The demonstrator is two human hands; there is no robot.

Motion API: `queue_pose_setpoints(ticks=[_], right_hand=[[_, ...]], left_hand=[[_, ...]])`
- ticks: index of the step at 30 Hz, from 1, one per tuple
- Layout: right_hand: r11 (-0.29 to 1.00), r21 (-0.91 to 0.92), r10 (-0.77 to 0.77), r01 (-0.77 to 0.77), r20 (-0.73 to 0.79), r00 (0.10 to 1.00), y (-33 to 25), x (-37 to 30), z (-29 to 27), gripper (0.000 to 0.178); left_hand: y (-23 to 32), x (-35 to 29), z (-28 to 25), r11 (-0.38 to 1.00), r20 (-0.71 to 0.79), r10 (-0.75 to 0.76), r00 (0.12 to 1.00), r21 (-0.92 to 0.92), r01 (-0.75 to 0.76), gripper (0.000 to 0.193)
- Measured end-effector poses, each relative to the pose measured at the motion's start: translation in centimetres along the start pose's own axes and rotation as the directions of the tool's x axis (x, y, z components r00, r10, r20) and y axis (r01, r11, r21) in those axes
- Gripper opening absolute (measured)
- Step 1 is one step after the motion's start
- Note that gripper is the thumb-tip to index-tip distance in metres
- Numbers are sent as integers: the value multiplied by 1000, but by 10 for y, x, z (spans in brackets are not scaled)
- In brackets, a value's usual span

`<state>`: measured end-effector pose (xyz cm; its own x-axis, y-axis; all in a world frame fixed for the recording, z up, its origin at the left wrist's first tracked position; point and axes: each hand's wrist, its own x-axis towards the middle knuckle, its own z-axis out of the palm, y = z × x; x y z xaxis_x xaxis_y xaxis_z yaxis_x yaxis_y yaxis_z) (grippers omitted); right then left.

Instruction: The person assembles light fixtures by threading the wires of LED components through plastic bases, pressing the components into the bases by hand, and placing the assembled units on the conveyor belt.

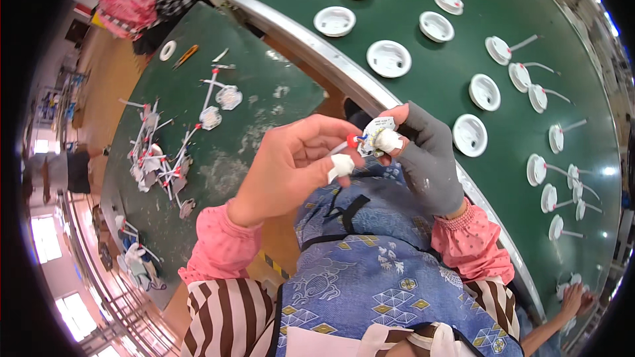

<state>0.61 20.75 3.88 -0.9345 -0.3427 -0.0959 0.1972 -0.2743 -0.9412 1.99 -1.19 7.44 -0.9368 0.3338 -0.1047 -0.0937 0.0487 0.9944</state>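
So the little part here is a small, whitish, flat circuit board (374,133), roughly round with a scalloped-looking edge, a bit of blue wire and a bright red sleeve (352,140) on its side. It's up in the air in front of the person's lap, between both hands. The board is tilted, and the long axis runs along its white lead (340,148), from the board down toward the lower left. The right hand (430,152), in a matte grey fabric glove with white wrap on the thumb, has its fingers pinching the board. The bare left hand (281,165) curls its fingers around the lead, thumb wrapped too; can't tell how tightly they're pressed. Left of that, a scuffed green desk (264,69) carries a tangled pile of similar boards (151,158) and an orange cutter (186,57). Over on the right, glossy white dished housings (389,59) sit on a smooth green surface (430,69) behind a metal rail (350,73).
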Motion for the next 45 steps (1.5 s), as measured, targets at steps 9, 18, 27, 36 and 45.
queue_pose_setpoints(ticks=[9, 18, 27, 36, 45], right_hand=[[896, 392, 159, -209, 157, 975, 9, -37, -46, 21], [800, 589, 107, -116, 51, 993, 13, -65, -63, 20], [871, 468, -5, 150, -297, 955, 6, -128, -107, 32], [719, 628, -110, 298, -321, 941, 12, -154, -115, 26], [837, 301, -253, 458, -529, 810, -9, -186, -146, 25]], left_hand=[[-15, 34, 39, 903, 289, 243, 926, 280, -325, 8], [-47, 47, 79, 673, 262, 539, 800, 436, -597, 19], [-48, 46, 87, 561, 418, 370, 830, 612, -558, 24], [-38, 59, 116, 998, 407, -44, 912, 59, 21, 19], [-28, 126, 128, 474, 609, 326, 723, 556, -683, 41]])
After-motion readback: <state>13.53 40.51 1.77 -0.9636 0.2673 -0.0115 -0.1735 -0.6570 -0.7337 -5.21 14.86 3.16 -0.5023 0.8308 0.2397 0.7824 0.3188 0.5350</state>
